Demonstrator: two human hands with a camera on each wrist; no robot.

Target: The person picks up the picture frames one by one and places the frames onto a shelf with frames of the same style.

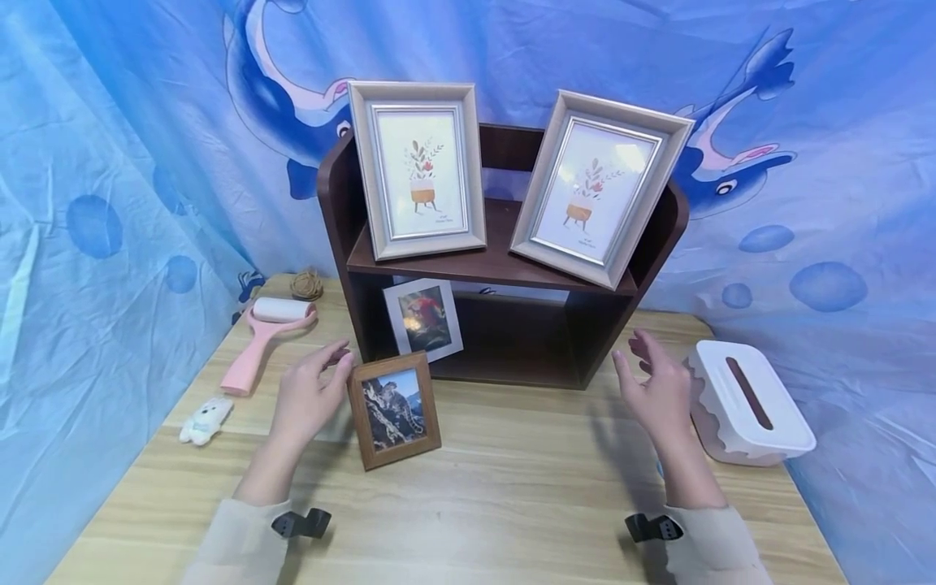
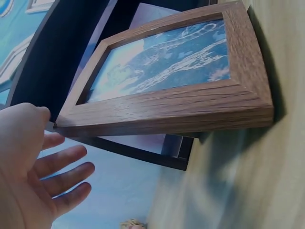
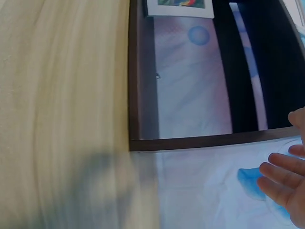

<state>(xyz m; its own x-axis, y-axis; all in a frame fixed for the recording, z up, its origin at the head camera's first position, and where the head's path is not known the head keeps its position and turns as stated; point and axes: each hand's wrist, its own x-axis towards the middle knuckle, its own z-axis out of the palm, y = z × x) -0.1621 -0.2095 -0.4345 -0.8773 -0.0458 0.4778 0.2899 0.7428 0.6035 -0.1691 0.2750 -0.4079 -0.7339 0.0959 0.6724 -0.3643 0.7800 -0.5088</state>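
Note:
My left hand (image 1: 310, 390) is beside the upper left corner of a brown wooden picture frame (image 1: 433, 406), which stands on the table with a photo of a spotted wild cat. In the left wrist view its thumb is right at the frame's corner and the fingers spread loosely behind. My right hand (image 1: 658, 390) hovers with relaxed fingers and nothing in it, between the dark shelf (image 1: 512, 374) and a tissue box (image 1: 786, 414). On the lower shelf a white frame (image 1: 455, 325) with a parrot picture leans at the left. Two silver frames, one upright (image 1: 475, 179) and one tilted (image 1: 537, 179), stand on the upper shelf.
On the left of the table (image 1: 483, 504) lie a pink lint roller (image 1: 252, 357), a small white plush toy (image 1: 206, 421) and a brown twine ball (image 1: 306, 283). Blue fabric (image 1: 102, 325) with dolphin prints hangs around the back and sides.

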